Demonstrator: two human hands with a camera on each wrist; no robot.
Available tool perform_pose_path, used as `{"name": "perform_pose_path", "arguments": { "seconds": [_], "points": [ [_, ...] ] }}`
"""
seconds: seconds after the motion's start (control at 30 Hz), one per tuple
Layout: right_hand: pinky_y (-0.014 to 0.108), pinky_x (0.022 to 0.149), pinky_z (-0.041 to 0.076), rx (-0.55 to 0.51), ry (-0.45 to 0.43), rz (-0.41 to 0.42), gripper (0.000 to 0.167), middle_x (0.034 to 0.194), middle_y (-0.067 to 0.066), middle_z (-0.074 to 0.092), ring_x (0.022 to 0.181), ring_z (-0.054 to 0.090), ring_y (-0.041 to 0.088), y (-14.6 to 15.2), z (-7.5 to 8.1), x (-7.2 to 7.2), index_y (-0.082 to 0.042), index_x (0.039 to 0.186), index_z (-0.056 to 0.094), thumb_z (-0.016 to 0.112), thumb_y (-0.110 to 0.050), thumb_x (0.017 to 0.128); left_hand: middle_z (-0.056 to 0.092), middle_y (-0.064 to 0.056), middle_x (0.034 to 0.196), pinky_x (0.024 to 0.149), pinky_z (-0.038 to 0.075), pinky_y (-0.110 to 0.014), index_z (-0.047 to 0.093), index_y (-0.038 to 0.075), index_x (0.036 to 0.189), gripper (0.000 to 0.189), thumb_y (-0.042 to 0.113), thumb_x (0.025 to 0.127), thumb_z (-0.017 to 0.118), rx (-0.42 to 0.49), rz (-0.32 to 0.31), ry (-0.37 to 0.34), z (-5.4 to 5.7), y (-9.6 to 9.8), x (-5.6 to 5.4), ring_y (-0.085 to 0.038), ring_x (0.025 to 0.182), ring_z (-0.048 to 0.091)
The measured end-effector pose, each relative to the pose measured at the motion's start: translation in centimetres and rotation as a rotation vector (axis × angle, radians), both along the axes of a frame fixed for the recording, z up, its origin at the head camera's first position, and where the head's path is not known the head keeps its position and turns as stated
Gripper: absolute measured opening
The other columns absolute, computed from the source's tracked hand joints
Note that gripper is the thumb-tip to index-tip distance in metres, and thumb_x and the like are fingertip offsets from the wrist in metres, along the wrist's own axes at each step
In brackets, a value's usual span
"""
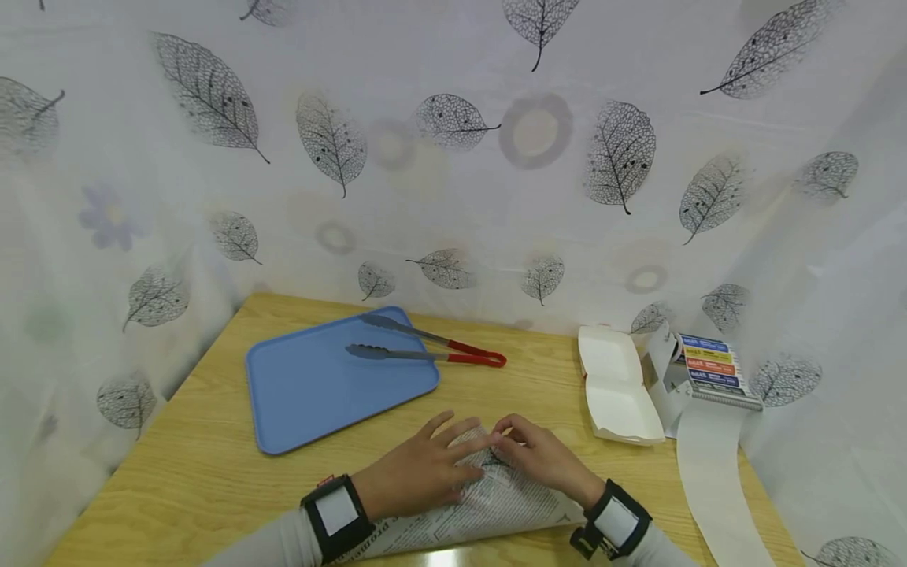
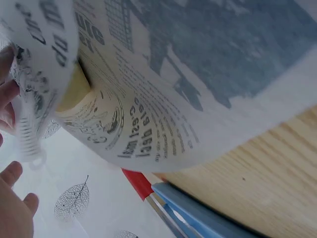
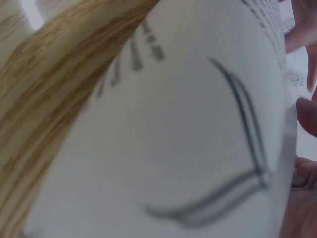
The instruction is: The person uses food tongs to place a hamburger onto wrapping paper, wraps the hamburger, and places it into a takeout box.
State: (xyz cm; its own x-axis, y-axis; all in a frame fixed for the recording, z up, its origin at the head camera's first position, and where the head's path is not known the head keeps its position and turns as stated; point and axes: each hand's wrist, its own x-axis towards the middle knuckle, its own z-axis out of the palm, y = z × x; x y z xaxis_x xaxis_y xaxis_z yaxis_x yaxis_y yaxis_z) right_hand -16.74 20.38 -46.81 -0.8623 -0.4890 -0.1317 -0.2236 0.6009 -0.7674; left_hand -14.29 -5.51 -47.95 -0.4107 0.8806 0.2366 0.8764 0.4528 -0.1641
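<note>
Newsprint-patterned paper (image 1: 520,504) lies long axis crosswise, nearward of the fingertips; the right hand (image 1: 544,458) pinches its far edge, the left hand (image 1: 421,475) spreads over its left part.

White paper (image 1: 524,504) shows black print; the tray (image 1: 319,386) is blue, the tongs (image 1: 411,355) grey with red handles (image 1: 471,359), the table (image 1: 170,472) yellow wood-grain, the curtain (image 1: 439,47) white with black leaves (image 1: 620,153)

Paper (image 2: 163,94) curves past a yellow item (image 2: 75,91); fingers (image 2: 8,93) contact the paper. Tongs (image 2: 138,183) and tray (image 2: 198,214) appear below.
</note>
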Motion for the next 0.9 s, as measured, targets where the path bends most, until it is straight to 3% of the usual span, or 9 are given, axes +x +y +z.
{"name": "perform_pose_path", "arguments": {
  "seconds": [0.17,0.3,0.5,0.73,0.9],
  "points": [
    [0.026,0.063,0.043,0.044,0.036,-0.034,0.029,0.093,-0.001,0.063,0.078,0.053,0.013,0.1,-0.1,0.1,-0.013,0.11,0.065,0.05,-0.038,0.107,0.041,0.004,0.159,0.117,0.035,-0.045,0.061,0.03,0.136,0.042,0.048,0.098,0.063,-0.07,-0.011,-0.118,0.3,0.0,0.3,-0.017,0.147,0.038],
    [0.021,0.057,0.039,0.068,0.081,-0.001,0.022,0.08,-0.007,0.056,0.067,0.048,0.005,0.0,-0.5,0.2,-0.014,0.099,0.067,0.055,-0.031,0.106,0.047,0.005,0.155,0.114,0.04,-0.042,0.057,0.026,0.136,0.038,0.043,0.102,0.058,-0.079,-0.037,-0.214,0.5,0.0,0.3,-0.015,0.143,0.044],
    [0.02,0.052,0.036,0.122,0.081,-0.014,0.02,0.071,-0.009,0.052,0.059,0.044,0.002,0.0,-1.0,0.4,-0.016,0.09,0.065,0.057,-0.027,0.104,0.053,0.002,0.148,0.112,0.043,-0.036,0.062,0.023,0.127,0.03,0.04,0.102,0.06,-0.017,-0.074,-0.223,0.4,0.3,0.1,-0.018,0.139,0.049],
    [0.021,0.052,0.035,0.165,0.056,-0.051,0.022,0.07,-0.008,0.052,0.059,0.045,0.005,0.1,-1.4,0.5,-0.015,0.089,0.063,0.059,-0.031,0.103,0.049,-0.006,0.152,0.112,0.043,-0.037,0.062,0.024,0.118,0.023,0.04,0.103,0.059,0.001,-0.063,-0.269,0.2,0.4,0.1,-0.024,0.138,0.05],
    [0.021,0.051,0.033,0.171,0.054,-0.08,0.022,0.068,-0.008,0.049,0.058,0.042,0.005,0.5,-1.3,0.7,-0.016,0.09,0.062,0.06,-0.034,0.103,0.053,-0.002,0.148,0.109,0.045,-0.033,0.056,0.021,0.133,0.037,0.044,0.104,0.055,-0.004,-0.046,-0.305,0.1,0.6,-0.2,-0.018,0.134,0.051]
  ]
}}
